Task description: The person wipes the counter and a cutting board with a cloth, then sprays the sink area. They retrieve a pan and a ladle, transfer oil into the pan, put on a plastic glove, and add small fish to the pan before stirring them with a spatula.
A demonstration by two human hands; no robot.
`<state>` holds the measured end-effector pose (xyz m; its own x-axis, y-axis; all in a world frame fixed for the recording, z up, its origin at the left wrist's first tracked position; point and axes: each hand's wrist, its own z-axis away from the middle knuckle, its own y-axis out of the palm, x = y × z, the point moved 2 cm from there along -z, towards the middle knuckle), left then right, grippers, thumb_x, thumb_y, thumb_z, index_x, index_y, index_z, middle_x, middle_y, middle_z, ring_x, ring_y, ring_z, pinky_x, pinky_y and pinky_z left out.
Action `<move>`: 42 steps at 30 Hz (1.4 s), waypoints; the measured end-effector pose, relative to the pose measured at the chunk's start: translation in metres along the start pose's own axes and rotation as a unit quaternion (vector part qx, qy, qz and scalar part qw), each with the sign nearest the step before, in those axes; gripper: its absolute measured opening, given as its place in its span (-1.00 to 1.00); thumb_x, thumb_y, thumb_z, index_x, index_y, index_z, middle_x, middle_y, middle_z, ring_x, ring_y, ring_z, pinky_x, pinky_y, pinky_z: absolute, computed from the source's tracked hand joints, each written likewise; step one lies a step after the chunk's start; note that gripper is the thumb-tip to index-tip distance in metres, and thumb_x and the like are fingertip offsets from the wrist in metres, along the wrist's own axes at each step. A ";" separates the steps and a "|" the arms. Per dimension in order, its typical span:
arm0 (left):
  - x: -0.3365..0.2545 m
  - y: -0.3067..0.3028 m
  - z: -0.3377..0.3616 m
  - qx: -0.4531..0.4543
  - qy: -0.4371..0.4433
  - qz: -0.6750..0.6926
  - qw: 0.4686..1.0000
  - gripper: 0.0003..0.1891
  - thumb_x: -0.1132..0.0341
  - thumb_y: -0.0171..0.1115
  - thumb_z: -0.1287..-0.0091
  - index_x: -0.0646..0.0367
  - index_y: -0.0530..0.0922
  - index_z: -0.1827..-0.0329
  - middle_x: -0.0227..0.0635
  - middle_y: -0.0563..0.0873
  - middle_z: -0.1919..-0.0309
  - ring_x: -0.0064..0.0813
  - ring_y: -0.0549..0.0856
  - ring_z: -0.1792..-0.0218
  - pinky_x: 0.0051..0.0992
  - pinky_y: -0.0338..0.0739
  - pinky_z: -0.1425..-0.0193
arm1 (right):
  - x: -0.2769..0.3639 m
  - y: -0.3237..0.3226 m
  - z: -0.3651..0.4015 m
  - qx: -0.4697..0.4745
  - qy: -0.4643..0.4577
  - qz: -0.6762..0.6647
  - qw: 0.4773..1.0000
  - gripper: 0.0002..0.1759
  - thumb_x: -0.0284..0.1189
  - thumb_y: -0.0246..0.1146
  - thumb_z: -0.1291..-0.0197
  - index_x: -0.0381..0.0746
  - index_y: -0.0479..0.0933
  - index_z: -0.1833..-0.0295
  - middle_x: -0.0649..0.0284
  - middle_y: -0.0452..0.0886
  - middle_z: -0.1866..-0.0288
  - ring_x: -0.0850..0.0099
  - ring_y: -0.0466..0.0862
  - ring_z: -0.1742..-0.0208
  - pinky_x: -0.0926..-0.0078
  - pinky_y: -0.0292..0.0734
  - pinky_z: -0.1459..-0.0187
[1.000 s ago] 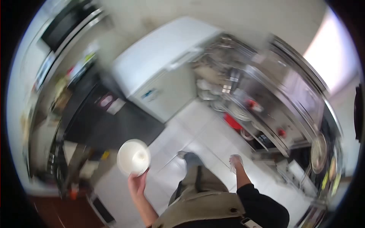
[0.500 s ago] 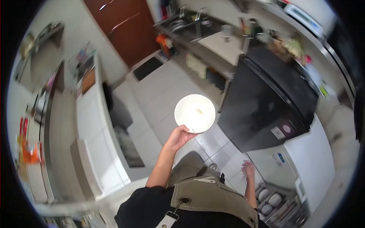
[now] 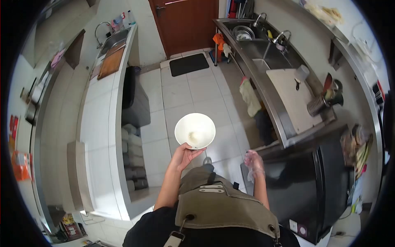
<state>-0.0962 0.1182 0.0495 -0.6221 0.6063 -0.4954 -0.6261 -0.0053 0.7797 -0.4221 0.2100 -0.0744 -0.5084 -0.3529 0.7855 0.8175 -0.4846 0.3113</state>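
Holding a white bowl (image 3: 195,131) from beneath in the left hand (image 3: 184,155), fingers cupped against its underside, thumb at the near rim, small pale lump inside, gloved right hand (image 3: 254,164) hanging empty, fingers loose, beside a black fridge (image 3: 317,185)

We're in a kitchen here: a steel sink (image 3: 263,51) with its tap (image 3: 279,36) at one o'clock, cutting board (image 3: 294,96) and utensil holder (image 3: 317,106) at three, black fridge (image 3: 312,185) at four, long white tabletop (image 3: 98,123) at nine, tiled floor (image 3: 193,90) running to a brown door (image 3: 187,22) at twelve.
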 end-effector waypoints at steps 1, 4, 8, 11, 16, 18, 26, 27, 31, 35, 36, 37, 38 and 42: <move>-0.012 0.007 -0.023 0.004 0.004 -0.002 1.000 -0.41 0.50 -0.12 -0.14 0.50 0.07 -0.29 0.17 0.42 -0.13 0.11 0.53 -0.09 -0.25 0.58 -0.15 | 0.022 0.016 -0.030 0.027 -0.007 -0.028 0.999 -0.67 -0.19 0.21 -0.20 -0.16 0.48 0.02 0.27 0.52 0.28 0.48 0.50 0.38 0.49 0.47 0.30; -0.050 0.027 -0.086 0.007 -0.010 -0.056 0.998 -0.41 0.48 -0.09 -0.14 0.52 0.09 -0.28 0.12 0.45 -0.12 0.02 0.53 -0.11 -0.20 0.55 -0.17 | 0.099 0.082 -0.093 0.076 -0.038 -0.075 0.994 -0.59 -0.16 0.26 -0.15 -0.18 0.47 -0.01 0.25 0.52 0.25 0.46 0.51 0.35 0.49 0.46 0.26; -0.087 0.054 -0.182 0.037 -0.010 -0.090 0.995 -0.45 0.43 -0.02 -0.19 0.52 0.14 -0.24 0.12 0.48 -0.10 -0.12 0.61 -0.01 -0.22 0.54 -0.16 | 0.198 0.155 -0.137 0.142 -0.069 -0.035 0.987 -0.63 -0.24 0.23 -0.19 -0.22 0.46 -0.02 0.25 0.53 0.24 0.50 0.51 0.33 0.55 0.45 0.24; -0.114 0.083 -0.261 0.054 -0.035 -0.089 0.994 -0.44 0.20 -0.05 -0.37 0.38 0.11 -0.32 0.03 0.45 -0.16 -0.14 0.55 -0.12 -0.17 0.50 -0.19 | 0.261 0.194 -0.173 0.192 -0.137 0.079 0.969 -0.71 -0.30 0.18 -0.24 -0.25 0.46 0.01 0.26 0.55 0.26 0.53 0.52 0.31 0.59 0.45 0.24; -0.152 0.125 -0.403 0.083 -0.057 -0.119 0.988 -0.36 -0.04 -0.12 -0.42 0.28 0.09 -0.35 0.00 0.41 -0.20 -0.15 0.54 -0.13 -0.19 0.50 -0.18 | 0.356 0.228 -0.268 0.174 -0.170 0.080 0.967 -0.72 -0.30 0.17 -0.25 -0.26 0.47 0.04 0.28 0.56 0.28 0.55 0.52 0.31 0.61 0.44 0.24; -0.170 0.144 -0.458 0.081 -0.074 -0.130 0.985 -0.33 -0.13 -0.13 -0.40 0.24 0.14 -0.35 -0.11 0.47 -0.16 -0.28 0.58 -0.08 -0.27 0.51 -0.13 | 0.385 0.231 -0.318 0.153 -0.160 0.040 0.974 -0.71 -0.29 0.18 -0.23 -0.25 0.48 0.03 0.28 0.57 0.28 0.56 0.53 0.32 0.62 0.44 0.24; -0.262 0.205 -0.700 0.056 -0.122 -0.239 0.962 -0.27 -0.20 -0.21 -0.39 0.21 0.06 -0.40 -0.06 0.38 -0.25 -0.20 0.52 -0.16 -0.21 0.38 -0.25 | 0.474 0.220 -0.487 0.062 -0.119 -0.119 0.984 -0.72 -0.32 0.21 -0.19 -0.24 0.47 0.05 0.28 0.57 0.34 0.55 0.54 0.40 0.64 0.46 0.32; -0.272 0.209 -0.732 0.052 -0.134 -0.285 0.948 -0.26 -0.22 -0.22 -0.38 0.20 0.07 -0.40 -0.07 0.40 -0.24 -0.22 0.52 -0.16 -0.22 0.34 -0.26 | 0.475 0.216 -0.507 0.056 -0.130 -0.110 0.984 -0.69 -0.29 0.24 -0.18 -0.24 0.47 0.04 0.28 0.57 0.34 0.54 0.55 0.40 0.64 0.46 0.33; -0.296 0.220 -0.864 0.079 -0.168 -0.345 0.920 -0.25 -0.27 -0.22 -0.36 0.15 0.13 -0.39 -0.07 0.47 -0.17 -0.23 0.55 -0.11 -0.26 0.31 -0.24 | 0.487 0.215 -0.561 -0.011 -0.128 -0.151 0.980 -0.67 -0.29 0.27 -0.16 -0.23 0.47 0.03 0.27 0.58 0.33 0.54 0.55 0.40 0.62 0.46 0.33; -0.303 0.198 -1.020 0.101 -0.250 -0.337 0.902 -0.25 -0.31 -0.09 -0.28 -0.02 0.11 -0.38 -0.05 0.49 -0.15 -0.20 0.56 -0.10 -0.23 0.32 -0.20 | 0.485 0.219 -0.613 -0.098 -0.126 -0.222 0.962 -0.64 -0.25 0.29 -0.13 -0.23 0.47 0.03 0.27 0.58 0.34 0.53 0.54 0.41 0.62 0.46 0.33; -0.302 0.196 -1.051 0.113 -0.261 -0.345 0.894 -0.25 -0.31 -0.09 -0.28 -0.02 0.11 -0.38 -0.05 0.49 -0.15 -0.20 0.56 -0.10 -0.23 0.32 -0.20 | 0.484 0.221 -0.627 -0.129 -0.123 -0.247 0.952 -0.63 -0.24 0.30 -0.12 -0.22 0.47 0.03 0.27 0.57 0.35 0.53 0.54 0.41 0.61 0.45 0.34; -0.303 0.196 -1.079 0.102 -0.275 -0.346 0.891 -0.26 -0.32 -0.09 -0.27 -0.04 0.12 -0.38 -0.09 0.49 -0.15 -0.20 0.56 -0.10 -0.24 0.32 -0.20 | 0.487 0.228 -0.638 -0.153 -0.135 -0.282 0.938 -0.64 -0.23 0.31 -0.11 -0.18 0.48 0.05 0.27 0.56 0.37 0.51 0.53 0.44 0.58 0.44 0.40; -0.303 0.196 -1.104 0.090 -0.286 -0.346 0.889 -0.26 -0.32 -0.08 -0.27 -0.06 0.13 -0.38 -0.14 0.50 -0.16 -0.21 0.56 -0.10 -0.25 0.31 -0.20 | 0.488 0.234 -0.649 -0.163 -0.143 -0.288 0.933 -0.64 -0.23 0.31 -0.11 -0.18 0.48 0.05 0.27 0.56 0.37 0.51 0.53 0.44 0.58 0.44 0.40; -0.295 0.187 -1.198 0.107 -0.373 -0.374 0.843 -0.24 -0.35 -0.11 -0.25 -0.07 0.14 -0.39 -0.19 0.50 -0.17 -0.22 0.55 -0.11 -0.26 0.29 -0.23 | 0.497 0.257 -0.699 -0.228 -0.121 -0.369 0.893 -0.70 -0.23 0.29 -0.14 -0.14 0.48 0.09 0.26 0.54 0.43 0.47 0.49 0.53 0.52 0.41 0.49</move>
<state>-0.5930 -1.0147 -0.1167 0.4268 0.7083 -0.5623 -0.5639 0.6945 0.4469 -0.6537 -0.6494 0.0217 -0.7446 0.3544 0.5657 0.0598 -0.8086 0.5853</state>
